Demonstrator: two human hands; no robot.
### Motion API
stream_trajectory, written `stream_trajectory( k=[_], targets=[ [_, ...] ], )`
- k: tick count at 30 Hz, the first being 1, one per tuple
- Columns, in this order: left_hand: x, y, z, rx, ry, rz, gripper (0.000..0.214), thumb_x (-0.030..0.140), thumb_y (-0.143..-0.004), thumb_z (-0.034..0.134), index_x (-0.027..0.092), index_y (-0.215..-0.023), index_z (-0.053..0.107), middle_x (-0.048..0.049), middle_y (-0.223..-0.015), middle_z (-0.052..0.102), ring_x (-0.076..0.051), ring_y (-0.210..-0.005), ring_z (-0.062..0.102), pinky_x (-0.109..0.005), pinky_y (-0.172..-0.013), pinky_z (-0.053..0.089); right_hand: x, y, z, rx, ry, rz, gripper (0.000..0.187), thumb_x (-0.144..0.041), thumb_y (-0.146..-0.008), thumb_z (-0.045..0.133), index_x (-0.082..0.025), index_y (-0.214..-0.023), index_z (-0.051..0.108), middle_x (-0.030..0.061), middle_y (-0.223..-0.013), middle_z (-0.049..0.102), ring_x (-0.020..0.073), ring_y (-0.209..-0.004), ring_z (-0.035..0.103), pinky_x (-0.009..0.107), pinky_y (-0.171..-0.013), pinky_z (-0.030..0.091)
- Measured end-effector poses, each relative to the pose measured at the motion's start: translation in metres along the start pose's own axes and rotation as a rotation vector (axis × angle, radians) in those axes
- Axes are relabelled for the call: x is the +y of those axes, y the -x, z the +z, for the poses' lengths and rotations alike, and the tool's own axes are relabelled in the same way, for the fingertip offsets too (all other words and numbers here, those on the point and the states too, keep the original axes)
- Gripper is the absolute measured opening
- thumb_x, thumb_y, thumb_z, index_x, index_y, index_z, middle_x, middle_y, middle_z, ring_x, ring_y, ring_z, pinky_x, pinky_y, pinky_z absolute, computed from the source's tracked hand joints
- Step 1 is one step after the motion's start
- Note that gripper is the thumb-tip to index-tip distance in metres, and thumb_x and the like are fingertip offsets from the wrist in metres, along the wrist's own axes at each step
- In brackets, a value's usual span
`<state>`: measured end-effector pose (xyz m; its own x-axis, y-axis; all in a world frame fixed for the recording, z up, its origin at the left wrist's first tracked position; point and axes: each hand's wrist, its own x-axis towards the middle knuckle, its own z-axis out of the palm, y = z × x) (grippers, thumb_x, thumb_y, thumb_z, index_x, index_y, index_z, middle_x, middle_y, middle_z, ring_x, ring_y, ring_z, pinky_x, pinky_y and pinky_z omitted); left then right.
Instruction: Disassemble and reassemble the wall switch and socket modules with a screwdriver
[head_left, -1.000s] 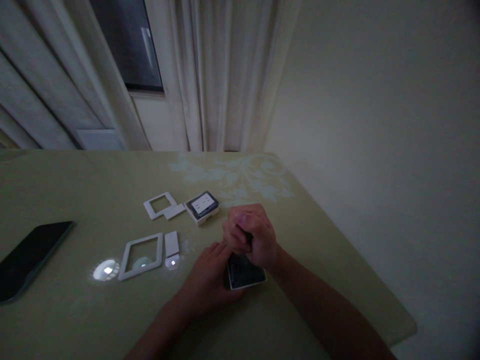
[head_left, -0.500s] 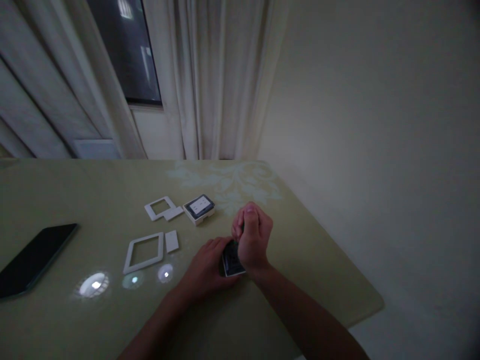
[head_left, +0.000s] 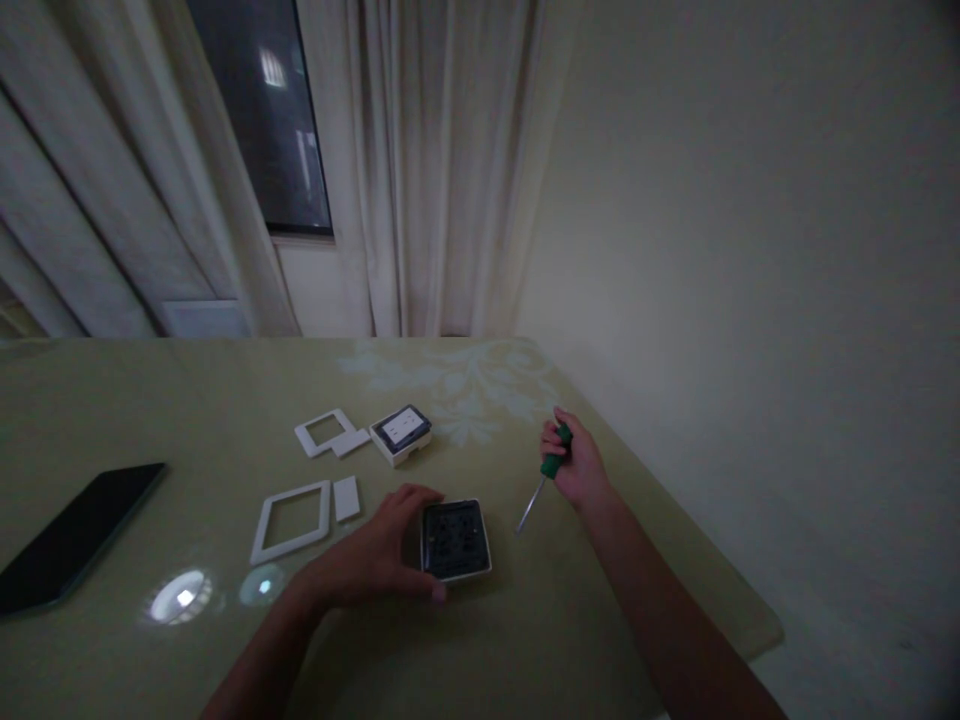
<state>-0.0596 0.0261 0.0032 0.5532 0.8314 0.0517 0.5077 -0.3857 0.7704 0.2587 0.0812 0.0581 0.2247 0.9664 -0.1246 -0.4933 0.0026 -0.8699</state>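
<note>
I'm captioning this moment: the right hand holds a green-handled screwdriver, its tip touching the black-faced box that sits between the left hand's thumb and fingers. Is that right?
Not quite: the tip isn't touching the black-faced box. The head view shows the right hand holding the screwdriver with its tip apart from the box, to its right.

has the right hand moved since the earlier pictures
Yes: judged against the white-faced socket on the table, the right hand has moved right, from over the dark-faced box toward the table's right edge, holding the screwdriver.
</note>
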Motion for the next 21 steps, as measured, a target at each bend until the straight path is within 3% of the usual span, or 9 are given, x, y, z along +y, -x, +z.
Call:
stream_trajectory(
  k=[1,3,5,8,11,14,16,19,21],
  targets=[
    [-0.008,0.002,-0.009,0.024,0.015,-0.035,0.081,0.058,-0.074,0.090,0.032,-0.145,0.062,-0.0094,-0.156,0.062,-0.036,-0.138,0.065,-0.051,-0.114,0.055,0.005,-0.005,-0.009,-0.014,0.044,0.069,0.031,-0.039,-0.103,0.074,-0.018,-0.084,0.058,-0.0077,-0.069,0.053,0.0053,-0.048,0.044,0.016,-0.041,0.037],
    [-0.028,0.008,-0.027,0.229,-0.053,-0.112,0.055,0.061,-0.089,0.073,0.032,-0.137,0.068,-0.0077,-0.153,0.065,-0.035,-0.139,0.063,-0.053,-0.114,0.054,0.018,-0.009,-0.023,-0.048,0.129,0.176,0.022,-0.037,-0.107,0.069,-0.015,-0.103,0.067,-0.0029,-0.084,0.064,0.0081,-0.057,0.055,0.019,-0.049,0.048],
    [-0.049,0.013,-0.041,0.382,-0.267,-0.197,0.051,0.058,-0.089,0.069,0.027,-0.128,0.073,-0.0112,-0.143,0.072,-0.040,-0.139,0.061,-0.059,-0.118,0.048,0.033,-0.006,-0.030,-0.093,0.205,0.234,0.018,-0.031,-0.104,0.071,-0.016,-0.110,0.065,-0.0022,-0.087,0.064,0.0097,-0.061,0.058,0.020,-0.051,0.048],
    [-0.070,0.022,-0.053,0.327,-0.523,-0.399,0.064,0.054,-0.083,0.071,0.026,-0.140,0.070,-0.0124,-0.151,0.069,-0.048,-0.137,0.060,-0.067,-0.110,0.049,0.050,0.000,-0.033,-0.169,0.320,0.240,0.034,-0.020,-0.084,0.077,-0.022,-0.113,0.060,-0.0036,-0.085,0.062,0.0117,-0.063,0.059,0.020,-0.052,0.046],
    [-0.073,0.025,-0.056,0.228,-0.611,-0.467,0.056,0.050,-0.088,0.063,0.030,-0.139,0.073,-0.0106,-0.152,0.069,-0.047,-0.137,0.061,-0.067,-0.105,0.052,0.059,0.003,-0.034,-0.236,0.476,0.182,0.049,-0.016,-0.070,0.071,-0.025,-0.117,0.059,-0.0030,-0.092,0.063,0.0135,-0.069,0.061,0.024,-0.059,0.050],
    [-0.061,0.022,-0.051,0.214,-0.626,-0.390,0.045,0.050,-0.091,0.064,0.030,-0.129,0.077,-0.0108,-0.141,0.075,-0.044,-0.134,0.066,-0.063,-0.108,0.050,0.061,0.006,-0.035,-0.287,0.672,0.077,0.056,-0.016,-0.071,0.068,-0.025,-0.125,0.059,-0.0009,-0.098,0.064,0.0175,-0.080,0.064,0.030,-0.072,0.054],
    [-0.046,0.019,-0.044,0.232,-0.549,-0.285,0.045,0.053,-0.090,0.069,0.030,-0.128,0.076,-0.0102,-0.136,0.077,-0.041,-0.129,0.069,-0.060,-0.109,0.052,0.061,0.010,-0.035,-0.327,0.796,-0.013,0.058,-0.015,-0.076,0.068,-0.024,-0.133,0.059,0.0033,-0.109,0.067,0.0220,-0.097,0.067,0.038,-0.091,0.055],
    [-0.018,0.017,-0.027,0.234,-0.290,-0.048,0.044,0.056,-0.095,0.072,0.035,-0.135,0.070,-0.0065,-0.143,0.072,-0.033,-0.128,0.071,-0.048,-0.109,0.057,0.060,0.019,-0.033,-0.398,0.936,-0.135,0.063,-0.012,-0.083,0.066,-0.024,-0.145,0.056,0.0109,-0.139,0.066,0.0279,-0.129,0.061,0.049,-0.118,0.042],
    [-0.002,0.016,-0.015,0.205,-0.191,0.054,0.044,0.053,-0.096,0.076,0.039,-0.137,0.067,-0.0046,-0.144,0.070,-0.030,-0.131,0.070,-0.045,-0.110,0.058,0.059,0.023,-0.032,-0.437,1.004,-0.185,0.065,-0.011,-0.088,0.062,-0.024,-0.151,0.052,0.0130,-0.153,0.060,0.0290,-0.141,0.056,0.051,-0.124,0.037]
  ],
)
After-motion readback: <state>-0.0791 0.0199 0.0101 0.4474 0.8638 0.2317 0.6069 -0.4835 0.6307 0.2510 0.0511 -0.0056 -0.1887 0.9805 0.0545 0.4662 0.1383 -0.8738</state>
